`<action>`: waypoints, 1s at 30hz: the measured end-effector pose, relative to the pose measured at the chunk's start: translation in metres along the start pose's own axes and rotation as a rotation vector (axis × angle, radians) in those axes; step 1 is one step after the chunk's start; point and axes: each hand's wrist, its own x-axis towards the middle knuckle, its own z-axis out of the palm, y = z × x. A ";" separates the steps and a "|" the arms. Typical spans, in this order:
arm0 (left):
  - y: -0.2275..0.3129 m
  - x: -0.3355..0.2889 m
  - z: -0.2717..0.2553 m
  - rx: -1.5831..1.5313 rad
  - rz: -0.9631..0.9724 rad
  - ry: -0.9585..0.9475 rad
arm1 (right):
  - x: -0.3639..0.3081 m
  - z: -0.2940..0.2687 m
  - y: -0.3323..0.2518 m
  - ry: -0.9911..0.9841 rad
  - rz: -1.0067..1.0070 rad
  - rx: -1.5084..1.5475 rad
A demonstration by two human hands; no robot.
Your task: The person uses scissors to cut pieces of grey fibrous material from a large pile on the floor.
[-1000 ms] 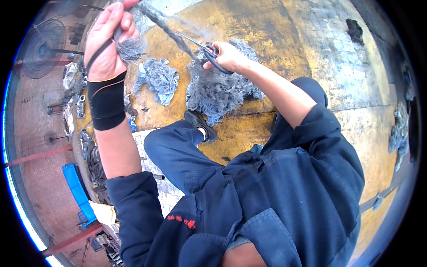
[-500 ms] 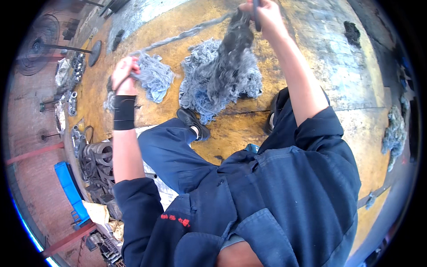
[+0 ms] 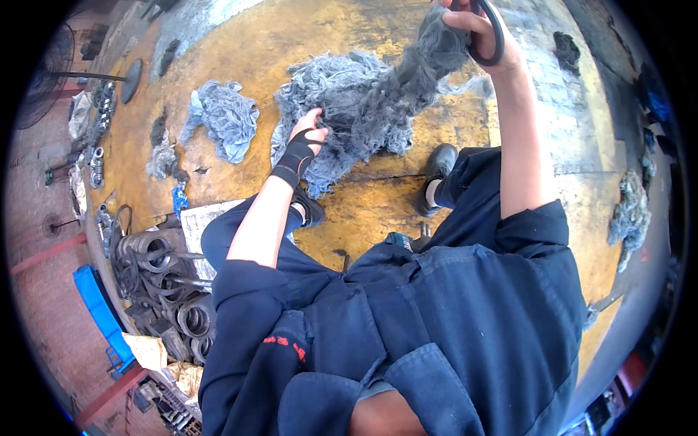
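A large tangle of grey yarn (image 3: 342,87) lies on the floor in front of my feet. My right hand (image 3: 476,33), raised at the upper right, is closed on a thick twisted hank drawn up from that pile. A black loop (image 3: 498,43), like a large handle, hangs about the same hand; the rest of it is hidden. At the pile's near left edge is my left hand (image 3: 309,133), in a black wrist wrap, its thumb and fingers apart against the yarn. Left of it lies a smaller blue-grey heap of yarn (image 3: 224,120).
Metal rings (image 3: 195,320) and dark parts are stacked at my left. A blue bench (image 3: 102,309) and a standing fan (image 3: 54,62) are farther left. Dark fluff (image 3: 567,52) and a grey clump of yarn (image 3: 631,218) lie on the right. My shoes (image 3: 440,161) flank the pile's near side.
My left hand has come down and right to the pile, and the strand stretched between my hands is gone. My right hand has moved right, drawing the grey hank out sideways.
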 end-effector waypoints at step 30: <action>0.038 -0.064 -0.263 -0.320 0.056 0.345 | -0.002 -0.025 -0.002 0.646 -0.190 0.303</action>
